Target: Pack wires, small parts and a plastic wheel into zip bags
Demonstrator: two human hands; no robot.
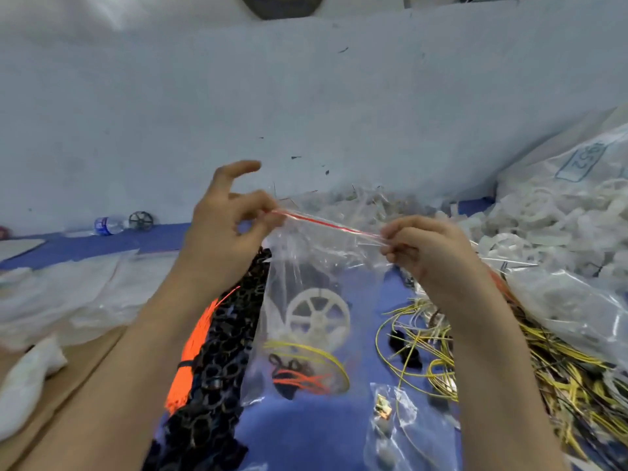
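Zip bag [306,321] held up over the blue tabletop [306,433]; left hand [226,229] and right hand [423,248] each pinch one end of its red seal strip. Inside: white plastic wheel [317,317], yellow wire, orange wire, black parts. Black parts pile [217,379] and orange wire bundle [188,358] left of bag; loose yellow wires [438,362] right; smaller bag [397,426] lies near the bottom edge of the view.

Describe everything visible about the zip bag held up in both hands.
The zip bag is clear, thin, crinkled plastic with a red strip along its top edge. It hangs upright above the blue surface. The left hand pinches one top corner, the right hand the other, stretching the strip taut. Inside lie a white spoked wheel, a yellow wire loop, orange wires and small black parts.
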